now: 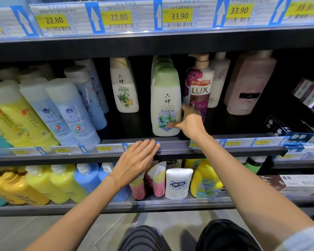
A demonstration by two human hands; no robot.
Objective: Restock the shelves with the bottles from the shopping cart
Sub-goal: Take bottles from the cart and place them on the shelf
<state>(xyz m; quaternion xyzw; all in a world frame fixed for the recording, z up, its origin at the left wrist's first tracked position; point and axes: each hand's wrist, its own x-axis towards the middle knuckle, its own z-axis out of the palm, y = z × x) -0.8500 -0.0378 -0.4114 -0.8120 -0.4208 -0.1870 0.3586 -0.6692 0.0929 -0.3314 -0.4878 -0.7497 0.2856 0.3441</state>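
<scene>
Up front on the middle shelf (170, 142): green-capped white body-wash bottle (165, 104), upright at the near edge, first in a row of identical bottles running back. Right hand (188, 124) reaching in from the right, thumb laid on the lower front label, fingers wrapped round the bottle's right side, so gripping it. Just right of it and partly hidden by that hand, a LUX pump bottle (199, 87) with a purple flower label; further right, a pale pink bottle (248, 84). Left of the gripped bottle across a bare gap, a smaller white aloe-label bottle (124, 87), set farther back. Far left, leaning blue-and-white bottles (71, 113) and yellow ones. Left hand (136, 163) flat and spread, fingers straight and together, fingertips touching the shelf's front price rail (105, 148), holding nothing. Below, on the lower shelf: yellow and blue pump bottles, pink tubes, a white pouch (178, 183). Shopping cart out of view.
</scene>
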